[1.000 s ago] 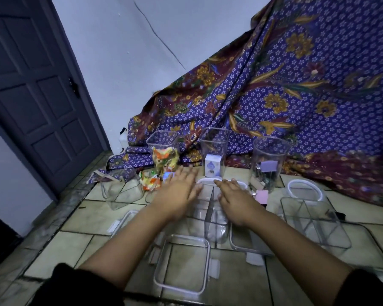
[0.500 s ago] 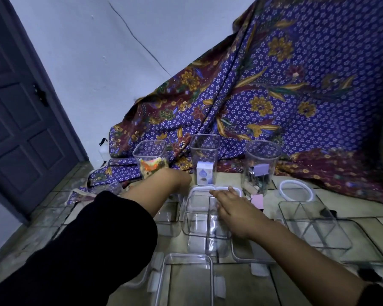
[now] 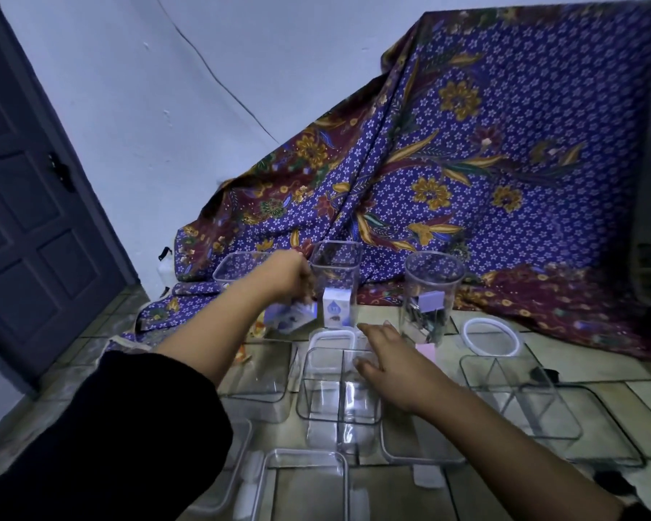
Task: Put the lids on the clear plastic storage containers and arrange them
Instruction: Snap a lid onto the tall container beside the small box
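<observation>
A clear square container (image 3: 339,385) stands open on the tiled floor (image 3: 647,392), its white-rimmed lid (image 3: 331,337) lying just behind it. The right hand (image 3: 388,361) rests on its far rim, fingers loosely spread. The left hand (image 3: 286,274) reaches toward the tall containers (image 3: 335,280); its fingers seem curled around a blurred small box (image 3: 292,317).
</observation>
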